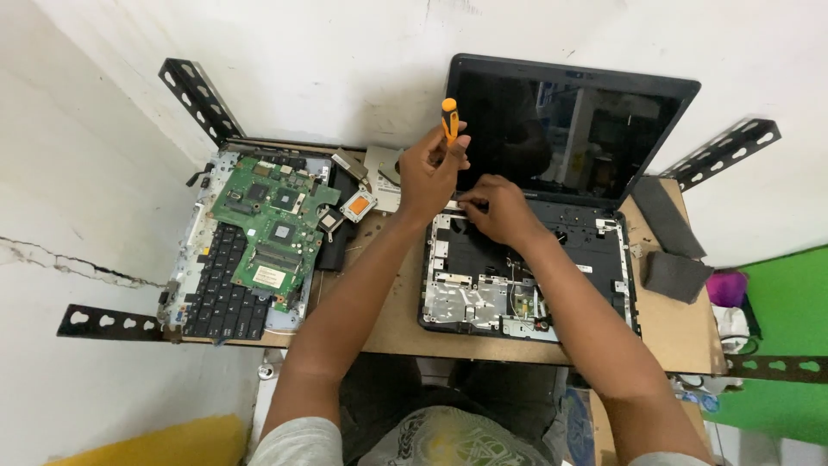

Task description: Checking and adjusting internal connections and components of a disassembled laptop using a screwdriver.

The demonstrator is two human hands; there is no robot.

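An opened black laptop (pixel 604 250) lies on a small brown table (pixel 681 328), its keyboard removed and the inner frame bare; the dark screen (pixel 569 129) stands upright against the wall. My left hand (pixel 431 173) grips an orange-handled screwdriver (pixel 449 119), held upright over the base's back left corner. My right hand (pixel 496 207) rests on the base's back edge beside it, fingers pinched at something small that I cannot make out.
A green circuit board (pixel 272 229) lies on a detached black keyboard (pixel 220 293) at the table's left. A heatsink part with an orange pad (pixel 358 205) sits behind it. Dark grey pads (pixel 677 276) lie at the right. Black perforated brackets (pixel 200 99) jut from the wall.
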